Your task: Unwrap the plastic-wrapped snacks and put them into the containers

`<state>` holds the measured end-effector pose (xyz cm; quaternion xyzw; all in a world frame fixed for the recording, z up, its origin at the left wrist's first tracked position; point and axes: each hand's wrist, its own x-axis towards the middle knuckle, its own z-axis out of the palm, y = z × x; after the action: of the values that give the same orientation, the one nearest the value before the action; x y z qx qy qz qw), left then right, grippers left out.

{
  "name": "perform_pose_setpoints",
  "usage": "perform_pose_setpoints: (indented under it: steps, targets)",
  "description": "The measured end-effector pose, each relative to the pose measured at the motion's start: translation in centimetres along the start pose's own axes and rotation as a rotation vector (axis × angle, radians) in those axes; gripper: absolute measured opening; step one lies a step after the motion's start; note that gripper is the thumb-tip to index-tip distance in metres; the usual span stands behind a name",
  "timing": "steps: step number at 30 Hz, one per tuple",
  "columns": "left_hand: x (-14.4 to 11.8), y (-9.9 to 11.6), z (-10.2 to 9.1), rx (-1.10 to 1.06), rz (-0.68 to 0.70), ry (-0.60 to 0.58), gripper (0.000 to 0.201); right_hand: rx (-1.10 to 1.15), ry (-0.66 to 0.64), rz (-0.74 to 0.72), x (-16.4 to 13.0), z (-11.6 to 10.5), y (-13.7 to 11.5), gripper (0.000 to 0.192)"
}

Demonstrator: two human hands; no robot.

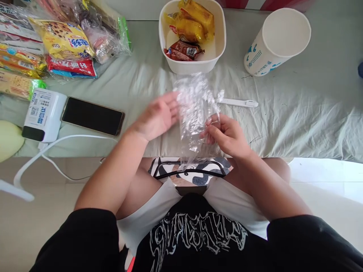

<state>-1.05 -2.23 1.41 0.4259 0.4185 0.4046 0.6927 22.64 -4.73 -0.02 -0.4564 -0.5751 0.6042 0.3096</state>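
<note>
View from above of a seated person working at a bed covered with a pale green sheet (297, 113). Between both hands hangs a clear plastic bag (195, 109), crinkled and see-through, its long axis running away from the person: the far end rises toward a white bowl, the near end droops down over the bed's edge toward the lap. The right hand (227, 136) pinches the bag's right side between thumb and fingers. The left hand (157, 117) is open, fingers spread flat against the bag's left side.

Just beyond the bag stands the white bowl (219, 49), holding yellow and dark red snack packets. To the right stands a white paper cup (276, 41) with blue print too small to read. A slim white clip (238, 102) lies just right of the bag.

At left lie a black phone (92, 115), a white device (42, 113) with a blue printed label, unreadable, and a pile of snack bags (65, 37) with Chinese writing.

The person's black shirt carries a white graphic, illegible.
</note>
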Motion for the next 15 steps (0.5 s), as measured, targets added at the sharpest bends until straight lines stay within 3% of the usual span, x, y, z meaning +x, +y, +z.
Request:
perform_pose_setpoints:
  steps: [2,6,10,14,15]
  targets:
    - [0.1,-1.1,0.7,0.073,-0.093,-0.181,0.093,-0.015,0.125,-0.041,0.3,0.2,0.3,0.015]
    - [-0.3,-2.2,1.6,0.179,-0.053,-0.247,0.083,-0.226,0.358,-0.081,0.4,0.5,0.2,0.013]
    - [-0.9,-2.4,2.9,0.275,0.056,-0.120,0.088,-0.465,0.518,-0.126,0.3,1.0,0.2,0.016]
    - [-0.9,-2.7,3.9,0.502,0.095,0.106,0.029,-0.483,0.476,-0.146,0.4,1.5,0.4,0.018]
    - [-0.8,-2.6,3.9,0.516,0.095,0.139,0.022,-0.463,0.468,-0.144,0.3,1.5,0.4,0.017]
